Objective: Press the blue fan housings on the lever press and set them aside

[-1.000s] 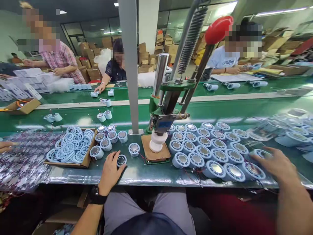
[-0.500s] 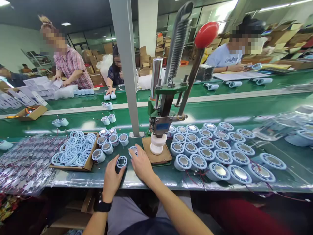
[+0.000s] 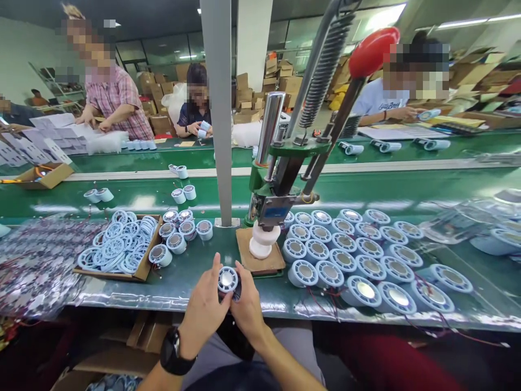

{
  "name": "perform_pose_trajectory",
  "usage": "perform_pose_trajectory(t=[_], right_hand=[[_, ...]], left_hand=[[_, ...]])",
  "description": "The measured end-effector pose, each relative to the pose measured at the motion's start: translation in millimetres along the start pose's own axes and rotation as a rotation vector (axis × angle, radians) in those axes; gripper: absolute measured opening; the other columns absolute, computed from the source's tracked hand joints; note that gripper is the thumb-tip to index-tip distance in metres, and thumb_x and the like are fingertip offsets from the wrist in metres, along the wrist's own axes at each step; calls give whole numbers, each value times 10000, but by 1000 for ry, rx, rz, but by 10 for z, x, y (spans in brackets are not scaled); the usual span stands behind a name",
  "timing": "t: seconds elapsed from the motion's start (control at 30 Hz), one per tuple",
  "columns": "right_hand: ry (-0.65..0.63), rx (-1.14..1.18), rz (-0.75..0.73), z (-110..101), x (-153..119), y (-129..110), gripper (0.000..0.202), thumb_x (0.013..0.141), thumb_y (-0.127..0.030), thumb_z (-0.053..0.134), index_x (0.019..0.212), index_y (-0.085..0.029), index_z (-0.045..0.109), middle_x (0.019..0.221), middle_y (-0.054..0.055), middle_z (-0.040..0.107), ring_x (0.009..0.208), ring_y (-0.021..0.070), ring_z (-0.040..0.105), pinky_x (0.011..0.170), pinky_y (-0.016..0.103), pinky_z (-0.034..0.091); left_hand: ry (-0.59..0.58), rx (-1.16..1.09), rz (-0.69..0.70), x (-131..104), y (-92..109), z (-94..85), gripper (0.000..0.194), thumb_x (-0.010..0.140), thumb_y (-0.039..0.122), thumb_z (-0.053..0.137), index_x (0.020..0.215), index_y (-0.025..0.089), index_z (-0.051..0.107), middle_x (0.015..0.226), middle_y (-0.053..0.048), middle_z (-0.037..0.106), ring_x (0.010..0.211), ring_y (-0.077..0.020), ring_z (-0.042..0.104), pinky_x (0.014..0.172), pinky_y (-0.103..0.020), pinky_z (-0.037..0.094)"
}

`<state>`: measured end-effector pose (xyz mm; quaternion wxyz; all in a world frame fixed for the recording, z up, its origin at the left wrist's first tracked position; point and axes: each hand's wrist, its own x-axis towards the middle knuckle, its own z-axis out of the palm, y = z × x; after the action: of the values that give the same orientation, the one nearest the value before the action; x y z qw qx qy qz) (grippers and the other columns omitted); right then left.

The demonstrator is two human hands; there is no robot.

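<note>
Between my two hands is a light-blue round housing (image 3: 227, 279) with a slotted rim and a silver disc in its middle. My left hand (image 3: 205, 298), a dark watch on its wrist, grips its left side with thumb and fingers. From the right, my right hand (image 3: 249, 298) closes on it too; its fingertips are partly hidden. Just beyond my right hand stands a hand press (image 3: 277, 209) with a red-knobbed lever (image 3: 372, 51). Its white round die (image 3: 260, 248) sits over a brown pad (image 3: 244, 259).
Rows of similar housings (image 3: 342, 259) with wires stand right of the press. To the left are a cardboard box (image 3: 150, 260) of light-blue rings (image 3: 116, 245) and a small group of housings (image 3: 176, 243). A grey post (image 3: 220, 108) rises behind. Co-workers sit or stand across the green bench (image 3: 122, 184).
My hands have come together in front of me around one housing. The right hand has drawn back toward me from beside the press pad. The housing's centre, dark before, now shows silver.
</note>
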<state>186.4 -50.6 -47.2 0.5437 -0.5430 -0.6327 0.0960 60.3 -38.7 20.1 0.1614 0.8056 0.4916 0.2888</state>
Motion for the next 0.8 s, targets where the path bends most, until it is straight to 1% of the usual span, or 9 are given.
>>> perform_pose_trajectory(t=[0.17,0.3,0.4,0.47,0.53,0.57,0.63,0.73,0.8], right_hand=[[44,-93,2,4,8,-117,625,906,-195,569,1483,-207,329,1164,132,581,1027,220,641,818,348,606],[1,-148,17,21,-21,-133,640,913,-200,572,1497,-186,310,1137,135,568,980,218,640,786,339,607],[-133,-242,16,-3,-24,-100,550,894,-176,589,1420,-174,431,1127,133,569,968,225,647,796,355,610],[-295,-324,-3,-124,44,-101,533,861,-121,582,1383,-166,483,1137,134,584,968,232,658,792,360,616],[-461,-362,-84,-398,237,-169,587,818,-104,604,1390,-160,485,1176,138,595,995,246,662,781,360,624],[-494,-366,-151,-600,398,-240,618,806,-120,626,1404,-163,474,1213,141,591,1035,258,654,793,371,626],[-389,-374,-305,-1104,862,-461,647,820,-176,658,1432,-187,448,1290,139,569,1151,285,608,887,437,606],[73,-435,-460,-1885,1845,-887,507,888,-201,621,1384,-207,518,1317,121,555,1284,295,508,1067,555,470],[339,-441,-417,-2226,2541,-1101,450,892,-196,633,1333,-137,566,1339,135,514,1313,287,460,1092,522,436]], left_hand=[[-4,-141,-101,1,4,14,885,850,159,579,1576,281,88,1251,-87,636,1151,-244,627,987,-413,524],[46,-253,-199,-59,5,122,788,861,209,583,1547,243,199,1308,-118,600,1216,-253,592,1029,-425,490],[71,-330,-236,-120,-13,257,657,863,208,539,1486,198,329,1398,-151,547,1287,-266,545,1064,-436,463],[46,-386,-267,-121,-37,307,570,840,205,526,1403,179,437,1398,-153,559,1248,-262,577,1035,-418,483],[5,-416,-302,-47,-69,289,515,799,223,559,1310,174,520,1306,-131,633,1152,-256,633,982,-396,511],[-9,-416,-314,26,-84,255,502,773,236,586,1270,175,549,1240,-113,672,1104,-253,652,962,-389,517],[-21,-404,-301,242,-97,160,485,720,249,629,1199,178,594,1127,-81,718,1027,-249,673,936,-381,521],[-27,-437,-208,659,-38,50,473,679,244,644,1147,180,626,1073,-61,732,974,-237,679,909,-359,520],[-32,-504,-140,913,58,58,458,667,232,648,1121,175,638,1067,-60,731,965,-231,675,900,-346,517]])
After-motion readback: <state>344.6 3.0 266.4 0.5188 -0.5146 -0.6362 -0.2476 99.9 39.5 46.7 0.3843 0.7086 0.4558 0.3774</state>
